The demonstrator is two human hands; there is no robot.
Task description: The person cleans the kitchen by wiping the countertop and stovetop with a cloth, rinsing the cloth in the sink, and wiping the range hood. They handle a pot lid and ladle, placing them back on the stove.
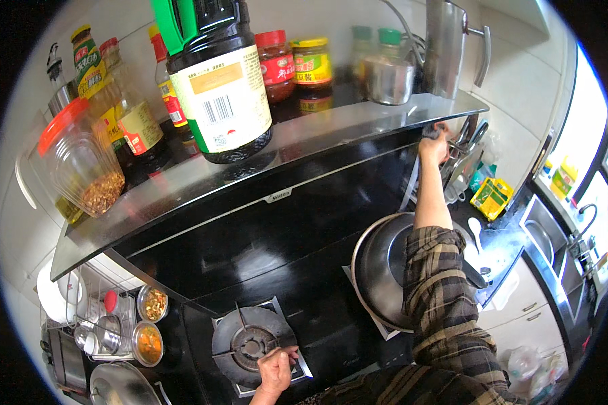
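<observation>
My right hand (434, 147) reaches under the right end of the glass shelf (309, 136), beside a rack of knives and utensils (463, 147). Its fingers are curled at a dark object, perhaps a handle; whether they grip it is unclear. Below that arm, a dark wok (380, 283) sits on the right side of the black cooktop (329, 324), partly hidden by my plaid sleeve (441, 288). My left hand (276, 368) is over the front edge of the left gas burner (253, 339), its fingers curled in with nothing visible in them.
On the shelf stand a large dark sauce bottle (223, 96), several jars and bottles, and a steel pitcher (443, 50). Bowls of cut food (147, 343) and a wire dish rack (116, 324) are at left. A sink (539, 228) and white spoon (475, 233) lie right.
</observation>
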